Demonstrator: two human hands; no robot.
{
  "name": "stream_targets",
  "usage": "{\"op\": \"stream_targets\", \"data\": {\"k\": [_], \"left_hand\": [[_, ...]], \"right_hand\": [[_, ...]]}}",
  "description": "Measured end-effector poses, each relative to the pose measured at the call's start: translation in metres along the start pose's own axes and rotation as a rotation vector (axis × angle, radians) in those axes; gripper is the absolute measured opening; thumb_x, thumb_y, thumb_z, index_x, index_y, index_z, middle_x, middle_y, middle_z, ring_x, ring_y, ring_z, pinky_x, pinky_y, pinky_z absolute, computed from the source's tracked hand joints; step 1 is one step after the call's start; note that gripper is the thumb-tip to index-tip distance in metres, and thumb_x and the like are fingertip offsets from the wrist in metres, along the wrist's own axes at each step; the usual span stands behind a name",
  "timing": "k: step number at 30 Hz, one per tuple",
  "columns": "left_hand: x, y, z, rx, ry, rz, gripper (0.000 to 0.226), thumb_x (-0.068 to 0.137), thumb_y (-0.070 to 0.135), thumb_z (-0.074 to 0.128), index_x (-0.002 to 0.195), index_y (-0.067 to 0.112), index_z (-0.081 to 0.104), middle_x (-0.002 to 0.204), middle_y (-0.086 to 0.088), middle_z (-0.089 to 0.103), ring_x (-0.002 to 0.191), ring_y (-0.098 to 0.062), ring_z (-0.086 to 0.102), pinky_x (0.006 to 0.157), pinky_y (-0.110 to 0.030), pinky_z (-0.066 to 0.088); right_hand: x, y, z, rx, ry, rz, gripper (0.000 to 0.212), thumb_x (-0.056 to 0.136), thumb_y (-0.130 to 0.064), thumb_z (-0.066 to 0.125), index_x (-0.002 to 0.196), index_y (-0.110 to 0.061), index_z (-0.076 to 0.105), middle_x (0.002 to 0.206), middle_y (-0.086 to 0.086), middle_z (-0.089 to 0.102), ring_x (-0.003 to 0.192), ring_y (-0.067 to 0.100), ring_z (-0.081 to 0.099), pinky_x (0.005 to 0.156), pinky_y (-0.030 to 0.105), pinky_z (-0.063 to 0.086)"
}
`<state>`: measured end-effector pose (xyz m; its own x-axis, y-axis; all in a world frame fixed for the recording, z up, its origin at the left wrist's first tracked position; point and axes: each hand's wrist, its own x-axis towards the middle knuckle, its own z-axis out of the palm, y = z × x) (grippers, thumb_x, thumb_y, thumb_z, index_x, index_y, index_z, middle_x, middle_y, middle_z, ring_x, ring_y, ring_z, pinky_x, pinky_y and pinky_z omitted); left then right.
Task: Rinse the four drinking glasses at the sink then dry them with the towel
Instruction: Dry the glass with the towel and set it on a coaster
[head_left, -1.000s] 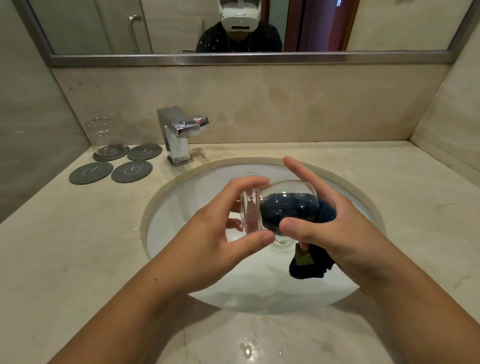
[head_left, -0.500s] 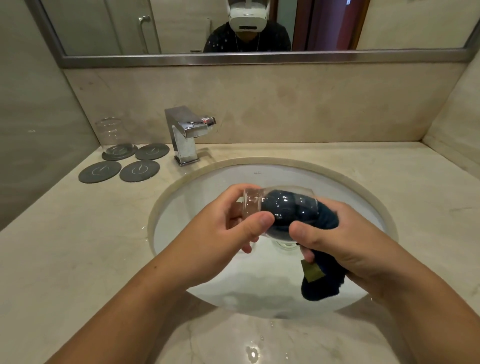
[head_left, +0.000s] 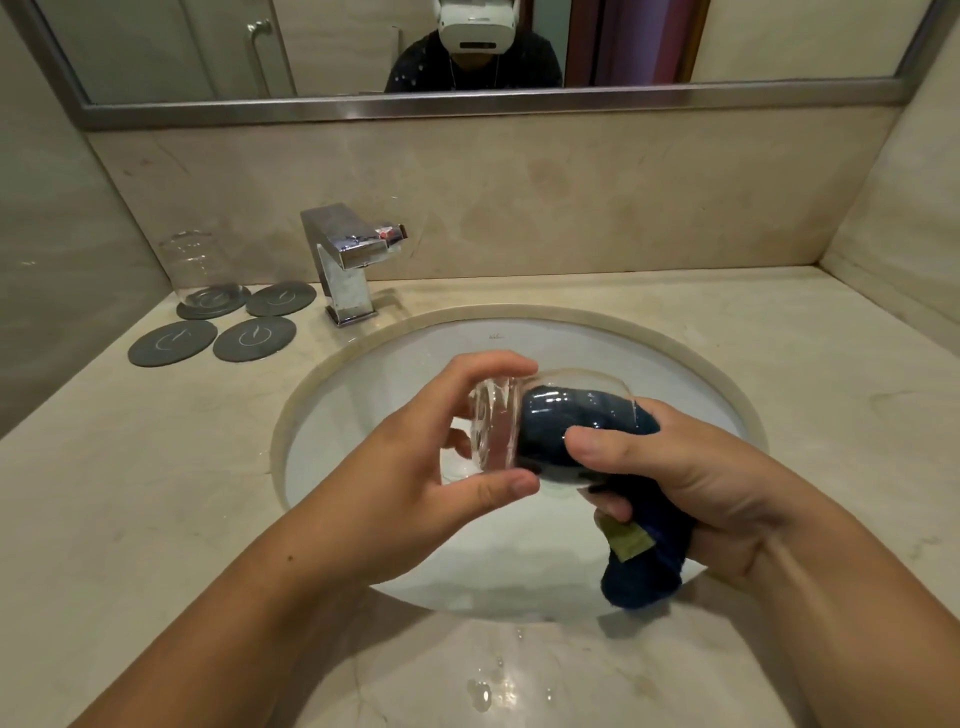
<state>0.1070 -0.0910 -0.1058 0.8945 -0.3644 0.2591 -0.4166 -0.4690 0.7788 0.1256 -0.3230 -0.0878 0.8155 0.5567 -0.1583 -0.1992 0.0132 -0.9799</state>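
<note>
A clear drinking glass (head_left: 498, 426) lies on its side over the white sink (head_left: 395, 358). My left hand (head_left: 415, 467) grips its base end between thumb and fingers. A dark blue towel (head_left: 649, 545) is stuffed into the glass's mouth, and my right hand (head_left: 670, 478) grips the towel, thumb pressed on the glass wall. The towel's tail with a yellowish tag hangs below my right hand. A second clear glass (head_left: 200, 270) stands upside down on a grey coaster (head_left: 213, 304) at the back left.
Three more grey coasters (head_left: 254, 338) lie bare on the beige counter, left of the chrome faucet (head_left: 348, 260). Water drops sit on the counter's front edge (head_left: 480, 693). A mirror runs along the back wall, and walls close in left and right.
My left thumb has slid lower along the glass's base. The right hand has worked the towel a little deeper into the glass. The view has shifted slightly.
</note>
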Motion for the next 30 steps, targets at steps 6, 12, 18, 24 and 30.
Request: {"op": "stream_targets", "data": {"k": [6, 12, 18, 24, 30], "left_hand": [[0.002, -0.004, -0.001, -0.236, -0.032, -0.151, 0.071, 0.077, 0.082, 0.064, 0.139, 0.053, 0.047, 0.132, 0.013, 0.067, 0.114, -0.01, 0.07, 0.092, -0.034, 0.057], [0.007, -0.006, 0.001, -0.26, 0.021, -0.192, 0.043, 0.085, 0.066, 0.056, 0.122, 0.045, 0.063, 0.096, 0.002, 0.074, 0.072, -0.011, 0.066, 0.07, -0.026, 0.055], [-0.002, -0.003, 0.0, 0.033, -0.047, -0.061, 0.057, 0.094, 0.052, 0.064, 0.143, 0.056, 0.035, 0.13, 0.013, 0.063, 0.113, -0.017, 0.064, 0.098, -0.036, 0.056], [-0.002, -0.002, -0.001, 0.037, -0.003, -0.025, 0.067, 0.091, 0.05, 0.073, 0.144, 0.06, 0.034, 0.14, 0.023, 0.056, 0.128, -0.011, 0.057, 0.1, -0.029, 0.053], [0.008, -0.005, 0.002, -0.281, 0.018, -0.24, 0.05, 0.082, 0.074, 0.054, 0.115, 0.041, 0.071, 0.105, -0.004, 0.075, 0.077, -0.015, 0.071, 0.074, -0.039, 0.059]], "right_hand": [[0.0, -0.002, 0.004, -0.104, 0.06, -0.046, 0.03, 0.062, -0.043, 0.085, 0.086, -0.026, 0.081, 0.071, 0.003, 0.057, 0.055, 0.012, 0.048, 0.054, 0.024, 0.042], [0.001, -0.002, 0.007, -0.188, 0.099, -0.049, 0.027, 0.073, -0.039, 0.081, 0.097, -0.027, 0.083, 0.07, 0.003, 0.059, 0.057, 0.014, 0.049, 0.056, 0.023, 0.043], [0.0, -0.002, 0.002, -0.088, 0.103, 0.006, 0.036, 0.063, -0.053, 0.085, 0.086, -0.026, 0.081, 0.072, 0.002, 0.057, 0.054, 0.011, 0.047, 0.052, 0.024, 0.041], [-0.001, -0.003, 0.001, -0.095, 0.104, -0.033, 0.035, 0.061, -0.048, 0.084, 0.087, -0.026, 0.081, 0.073, 0.001, 0.059, 0.055, 0.013, 0.048, 0.054, 0.024, 0.042], [0.0, -0.004, 0.007, -0.217, 0.129, -0.1, 0.008, 0.071, -0.038, 0.081, 0.079, -0.034, 0.081, 0.059, 0.0, 0.054, 0.055, 0.014, 0.051, 0.056, 0.026, 0.042]]}}
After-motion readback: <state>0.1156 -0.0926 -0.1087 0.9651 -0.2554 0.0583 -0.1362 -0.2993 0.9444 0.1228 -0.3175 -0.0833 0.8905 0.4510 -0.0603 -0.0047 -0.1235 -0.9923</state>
